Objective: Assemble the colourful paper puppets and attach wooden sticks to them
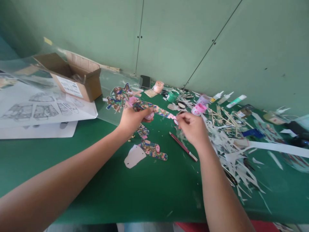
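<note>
A long painted paper cutout point(163, 111), patterned in green, brown, blue and pink, stretches between my hands above the table. My left hand point(135, 119) pinches its left part, thumb on top, close to a wider cutout section point(119, 96) with jagged edges. At the strip's right end, my right hand point(191, 125) closes its fingertips on the tip. Below the strip lie smaller painted pieces point(153, 150) and a plain white cutout point(135, 157) with small holes. A dark red pen-like tool point(182, 146) rests diagonally under my right hand.
An open cardboard box point(77, 79) stands on printed sheets point(48, 109) at left. Paint jars, including a green one point(173, 96) and a pink one point(199, 109), sit behind my hands. Paper scraps point(236, 158) pile up at right near glue tubes point(236, 101). A green wall point(169, 38) rises behind.
</note>
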Demonstrator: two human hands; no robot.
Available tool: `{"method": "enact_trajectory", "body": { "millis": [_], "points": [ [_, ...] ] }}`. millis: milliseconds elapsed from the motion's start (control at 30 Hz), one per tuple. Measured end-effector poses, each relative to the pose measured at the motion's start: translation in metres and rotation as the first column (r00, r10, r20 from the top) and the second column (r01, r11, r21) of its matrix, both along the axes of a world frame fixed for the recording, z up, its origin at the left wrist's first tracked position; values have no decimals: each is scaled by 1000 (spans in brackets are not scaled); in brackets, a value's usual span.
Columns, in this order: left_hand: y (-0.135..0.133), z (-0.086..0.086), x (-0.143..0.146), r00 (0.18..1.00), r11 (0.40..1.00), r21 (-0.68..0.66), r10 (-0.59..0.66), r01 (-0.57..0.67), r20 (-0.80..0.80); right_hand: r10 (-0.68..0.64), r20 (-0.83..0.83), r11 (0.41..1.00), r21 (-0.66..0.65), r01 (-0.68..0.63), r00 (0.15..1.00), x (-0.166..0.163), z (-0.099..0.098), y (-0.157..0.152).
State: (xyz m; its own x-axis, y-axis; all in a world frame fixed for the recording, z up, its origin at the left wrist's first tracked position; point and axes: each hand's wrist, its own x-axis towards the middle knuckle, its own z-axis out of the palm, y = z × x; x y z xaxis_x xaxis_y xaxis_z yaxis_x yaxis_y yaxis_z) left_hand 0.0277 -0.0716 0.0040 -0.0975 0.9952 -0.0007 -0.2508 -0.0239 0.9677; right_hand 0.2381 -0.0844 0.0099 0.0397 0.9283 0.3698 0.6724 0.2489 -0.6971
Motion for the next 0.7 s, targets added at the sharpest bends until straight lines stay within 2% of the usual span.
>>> {"method": "enact_trajectory", "body": {
  "millis": [67,133,200,300,433,567,700],
  "points": [
    [1,1,-1,999,999,12,33,-34,22,41,200,990,-141,-12,979,3,-3,2],
    [2,3,-2,997,998,36,56,-58,44,71,288,982,-188,-16,955,1,-7,2],
    [4,6,-3,994,994,61,84,-88,68,140,266,981,-166,-98,954,-7,-10,-2],
    [6,11,-5,986,986,82,139,-147,90,328,193,945,-85,-317,925,-30,-12,-12],
    [8,16,-7,977,977,78,193,-200,89,478,325,869,-39,-493,816,-67,-17,-25],
    [10,14,-8,975,975,78,201,-208,96,483,496,852,-74,-519,722,-92,-24,-29],
    [11,10,-7,979,980,89,169,-180,112,487,564,852,-137,-506,667,-102,-28,-29]
  ]
}}
